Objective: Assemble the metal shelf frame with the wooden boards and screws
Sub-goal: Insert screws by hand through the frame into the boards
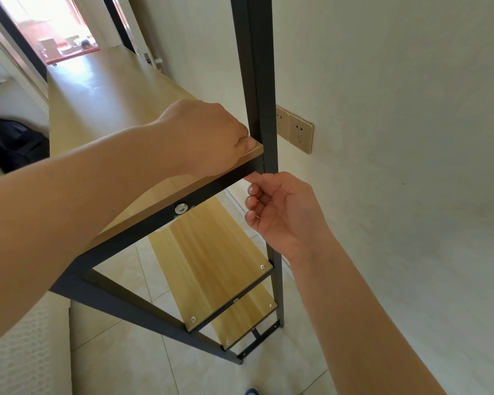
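At shelf corner, beside dark upright metal post (261,115): pale rigid wooden board (103,109), resting on black crossbar (166,206). Left hand (208,135) presses its corner, fingers curled. Right hand (280,206) beneath, perhaps pinching a small screw. Stiff, moderately heavy; hold by edges.

Your left hand (208,138) rests on the near right corner of the top board (103,101), just beside the upright post (257,81) of the frame. Your right hand (280,212) sits below that corner, under the crossbar (154,223) that runs along the board's near edge, its fingertips touching the bar's underside near the post. A bolt (181,208) sits midway along the crossbar. Two lower boards (208,260) lie beneath, one above the other. The wall sockets (295,129) are right of the post, behind it. A bag (12,141) lies far left.
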